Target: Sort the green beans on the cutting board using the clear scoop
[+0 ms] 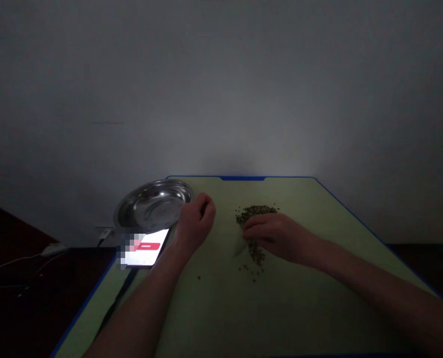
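A pile of small brownish grains [257, 211], seeds or something similar, lies on the light green table, with a looser trail of them running toward me. My right hand [276, 233] is over the pile, fingers drawn together and pointing left. Whatever is between its fingertips is too dark to see. My left hand [198, 219] is curled closed beside the right rim of a shiny metal bowl [152, 206]. Its inner fingers are hidden, so I cannot tell if it holds anything. No grains are visible in the bowl.
A lit phone or tablet [145, 251] lies partly under the bowl at the left edge of the blue-edged table [221, 308]. A dark strap or cable [120, 296] runs toward me from it. White cords and a power strip [53, 248] are beyond the table. A wall stands behind.
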A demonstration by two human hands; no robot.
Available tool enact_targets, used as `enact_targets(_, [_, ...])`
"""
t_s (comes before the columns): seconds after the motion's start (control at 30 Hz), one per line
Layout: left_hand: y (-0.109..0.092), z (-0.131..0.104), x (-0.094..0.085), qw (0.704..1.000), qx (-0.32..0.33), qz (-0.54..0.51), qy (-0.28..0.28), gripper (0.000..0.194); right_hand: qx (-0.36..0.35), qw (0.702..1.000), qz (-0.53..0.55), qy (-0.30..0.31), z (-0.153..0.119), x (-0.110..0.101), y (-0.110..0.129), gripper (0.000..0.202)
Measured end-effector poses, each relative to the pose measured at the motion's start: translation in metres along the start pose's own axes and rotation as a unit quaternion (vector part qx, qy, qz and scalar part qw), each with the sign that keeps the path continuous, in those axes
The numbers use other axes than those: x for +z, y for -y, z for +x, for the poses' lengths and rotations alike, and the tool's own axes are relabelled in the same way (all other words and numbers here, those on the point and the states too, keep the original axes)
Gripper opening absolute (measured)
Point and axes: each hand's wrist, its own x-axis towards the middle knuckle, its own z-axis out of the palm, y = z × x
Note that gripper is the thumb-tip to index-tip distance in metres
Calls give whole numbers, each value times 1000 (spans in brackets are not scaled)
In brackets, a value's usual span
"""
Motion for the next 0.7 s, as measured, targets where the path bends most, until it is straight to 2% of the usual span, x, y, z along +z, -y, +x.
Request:
enact_targets(0.07, [-1, 0, -1, 1000, 5, 0, -5, 19, -17, 1000, -2, -8, 11, 7, 12, 24])
enact_targets(0.23, [-1, 1, -2, 1000, -6, 4, -24, 19, -95, 993, -58, 35, 39, 34, 43, 21])
enact_targets(0.37, [-1, 1, -2, 1000, -7, -2, -23, 18, -117, 989, -85, 38, 51, 46, 58, 16])
enact_targets(0.57, [-1, 3, -2, 999, 8, 3, -31, 18, -144, 984, -90, 60, 44, 58, 62, 13])
enact_targets(0.7, [1, 3, 0, 999, 32, 10, -24, 18, -157, 982, -83, 61, 24, 53, 55, 11])
